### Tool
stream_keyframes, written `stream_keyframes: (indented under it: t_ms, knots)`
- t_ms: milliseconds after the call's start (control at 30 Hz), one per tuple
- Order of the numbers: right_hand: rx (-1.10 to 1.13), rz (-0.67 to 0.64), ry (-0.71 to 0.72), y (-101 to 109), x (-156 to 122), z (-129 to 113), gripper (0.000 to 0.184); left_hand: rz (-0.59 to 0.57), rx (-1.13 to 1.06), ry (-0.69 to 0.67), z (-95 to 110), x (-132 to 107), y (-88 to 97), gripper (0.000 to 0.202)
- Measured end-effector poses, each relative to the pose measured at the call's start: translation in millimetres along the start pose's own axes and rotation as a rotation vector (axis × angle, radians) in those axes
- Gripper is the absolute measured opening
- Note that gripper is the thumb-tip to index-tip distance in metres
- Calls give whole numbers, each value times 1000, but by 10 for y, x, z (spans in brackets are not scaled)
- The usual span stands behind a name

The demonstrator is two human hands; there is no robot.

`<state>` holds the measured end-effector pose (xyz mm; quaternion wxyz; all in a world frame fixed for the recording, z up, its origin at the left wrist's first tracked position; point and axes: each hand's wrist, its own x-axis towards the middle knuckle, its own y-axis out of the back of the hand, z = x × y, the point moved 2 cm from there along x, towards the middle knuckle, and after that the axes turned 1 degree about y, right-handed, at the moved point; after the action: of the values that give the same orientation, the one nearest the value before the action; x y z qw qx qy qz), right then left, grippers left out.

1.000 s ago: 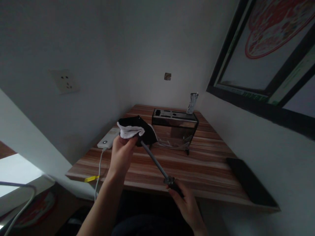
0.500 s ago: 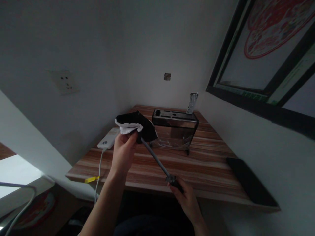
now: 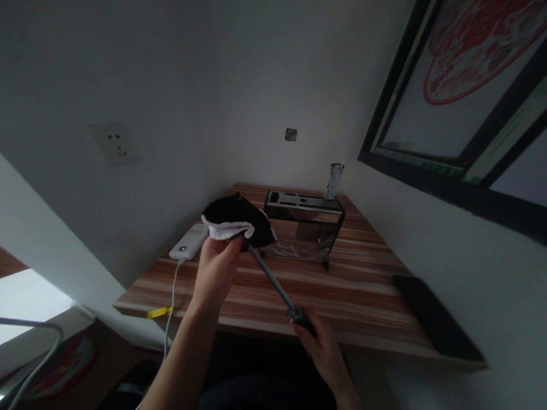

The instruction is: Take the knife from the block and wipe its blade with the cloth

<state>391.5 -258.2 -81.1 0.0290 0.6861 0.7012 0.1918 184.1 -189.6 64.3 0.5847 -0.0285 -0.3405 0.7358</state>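
Observation:
My left hand [image 3: 217, 265] is closed on a black cloth with a white underside [image 3: 239, 216], held up over the left part of the table. Its fingers pinch the cloth at the far end of a sharpening steel [image 3: 271, 277], and the rod's tip is hidden there. My right hand [image 3: 322, 344] grips the steel's black handle near the table's front edge. The rod slants up and left from my right hand to the cloth. Behind the cloth, to its right, stands a knife block [image 3: 303, 213] with a slotted top and clear wrap around its lower part.
On the wood-grained table [image 3: 363, 307], a white power bank [image 3: 188, 242] with a cable lies at the left. A dark flat slab [image 3: 436, 316] rests by the right wall. A plastic-wrapped item [image 3: 334, 181] rises from the block's right end. A yellow tag [image 3: 159, 312] hangs over the front edge.
The cloth and my left hand have shifted slightly right and down. The steel has followed a little at its far end, while my right hand has barely moved.

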Motion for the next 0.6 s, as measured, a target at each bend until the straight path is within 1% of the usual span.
stream_keyframes:
  t_ms: [100, 267, 400, 600]
  knots:
    - [16, -11, 2, -24, 1, -31, 41, 3, 0, 27, 6, -43, -44, 29]
    - [24, 8, 3, -40, 11, -76, 43, -51, 10, 130, -44, -136, -90, 24]
    - [48, 16, 12, -50, 1, -107, 41, -94, 6, 160, -137, -223, -86, 20]
    - [68, 6, 30, -97, -4, -141, 39, -128, 109, 196, -316, -343, -35, 20]
